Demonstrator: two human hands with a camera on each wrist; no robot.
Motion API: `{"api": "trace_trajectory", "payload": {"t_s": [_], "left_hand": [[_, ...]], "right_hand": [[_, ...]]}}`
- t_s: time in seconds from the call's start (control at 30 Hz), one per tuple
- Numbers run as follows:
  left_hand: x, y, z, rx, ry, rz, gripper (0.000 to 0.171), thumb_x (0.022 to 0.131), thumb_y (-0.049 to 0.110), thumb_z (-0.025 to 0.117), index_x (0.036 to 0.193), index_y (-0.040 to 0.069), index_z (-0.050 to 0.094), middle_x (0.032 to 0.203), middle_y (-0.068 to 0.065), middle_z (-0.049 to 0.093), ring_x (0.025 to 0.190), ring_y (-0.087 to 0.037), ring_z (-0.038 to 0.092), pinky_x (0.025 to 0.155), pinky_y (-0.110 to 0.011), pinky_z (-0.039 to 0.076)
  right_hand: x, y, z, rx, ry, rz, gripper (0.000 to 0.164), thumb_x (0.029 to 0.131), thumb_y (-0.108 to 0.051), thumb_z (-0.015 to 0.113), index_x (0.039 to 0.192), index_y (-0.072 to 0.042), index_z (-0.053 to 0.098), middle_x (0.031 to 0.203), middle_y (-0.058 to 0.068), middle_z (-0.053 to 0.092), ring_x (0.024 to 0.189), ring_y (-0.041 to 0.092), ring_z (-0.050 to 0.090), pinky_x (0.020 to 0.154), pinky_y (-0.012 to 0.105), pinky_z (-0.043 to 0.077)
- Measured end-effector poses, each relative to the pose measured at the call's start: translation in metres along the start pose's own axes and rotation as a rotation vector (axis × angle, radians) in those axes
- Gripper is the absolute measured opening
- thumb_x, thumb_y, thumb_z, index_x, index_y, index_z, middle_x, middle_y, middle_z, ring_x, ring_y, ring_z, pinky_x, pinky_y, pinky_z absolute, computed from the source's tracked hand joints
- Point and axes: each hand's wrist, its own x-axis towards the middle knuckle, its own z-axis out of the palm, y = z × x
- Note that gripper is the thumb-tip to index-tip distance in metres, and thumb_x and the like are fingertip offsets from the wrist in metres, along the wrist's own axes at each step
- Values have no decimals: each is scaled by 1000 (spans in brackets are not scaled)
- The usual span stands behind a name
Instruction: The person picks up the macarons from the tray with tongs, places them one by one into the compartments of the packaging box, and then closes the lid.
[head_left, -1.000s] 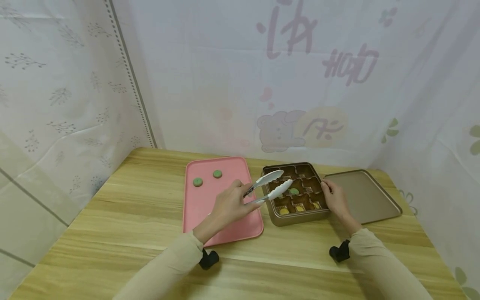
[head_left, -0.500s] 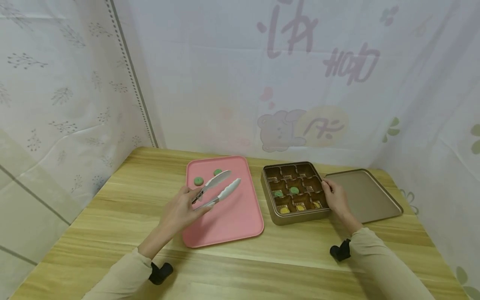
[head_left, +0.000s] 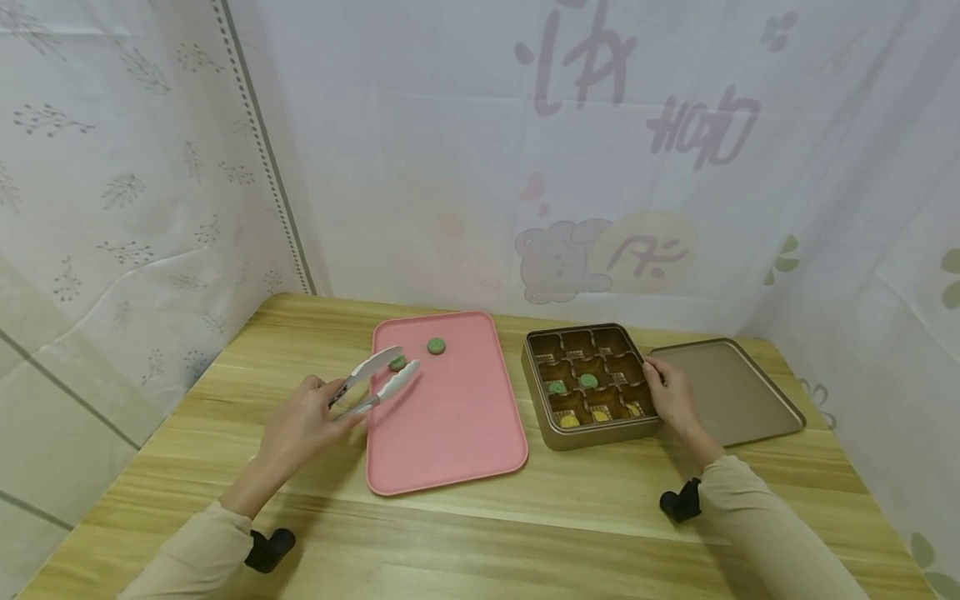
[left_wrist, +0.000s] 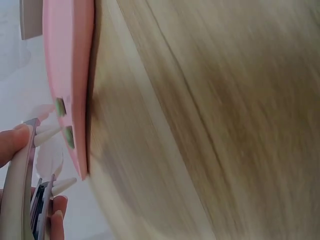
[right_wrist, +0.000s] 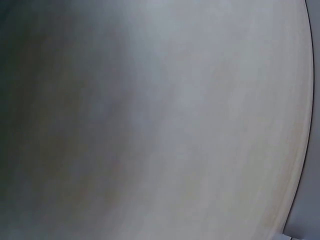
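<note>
Tan sleeves (head_left: 191,546) nearest me, a black clip (head_left: 272,550) by each cuff, wood table (head_left: 510,542) under. My left hand (head_left: 300,421) grips the tongs (head_left: 396,385): tips spread apart, nothing clamped in them, over the left edge of the pink tray (head_left: 450,433). My right hand (head_left: 670,397) grips the right edge of the brown box (head_left: 600,439). Box has nine cells: yellow pieces (head_left: 570,422) in all three of the near row, green pieces (head_left: 588,381) in left and centre of the middle row. Lid (head_left: 727,387) lies flat right of the box. On the tray's far part, two green discs: the nearer one (head_left: 397,363) shows between the tong tips, contact unclear; the farther one (head_left: 436,346) sits just right of them. Printed cloth (head_left: 450,150) hangs behind.
</note>
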Motion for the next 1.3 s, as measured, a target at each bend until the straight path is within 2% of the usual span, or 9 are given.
{"api": "trace_trajectory", "payload": {"t_s": [0.23,0.53,0.9,1.3], "left_hand": [[3,-6,-5,65,-27,-20,61,76,33,76,120,-6,59,89,-17,53,57,-17,43,44,-29,33],[11,-6,-9,133,-82,-33,48,78,34,74,111,0,63,83,-12,51,58,-18,42,44,-30,33],[18,-3,-12,123,-116,-31,44,80,32,72,108,-1,64,83,-11,52,61,-17,44,46,-29,33],[20,-5,-13,120,-121,-18,40,80,30,71,105,0,65,81,-10,52,62,-17,42,47,-29,31]], "right_hand": [[-1,0,0,-16,-3,6,42,103,-20,36,131,8,48,129,32,49,118,47,47,94,57,39],[1,1,2,-24,23,-6,41,102,-19,38,129,9,50,127,32,51,117,47,48,95,57,39],[1,4,3,-13,45,-36,39,102,-16,39,127,11,51,124,33,52,113,48,49,91,58,40],[2,5,3,-7,21,-17,40,102,-18,38,129,10,50,127,32,51,116,47,48,94,57,39]]}}
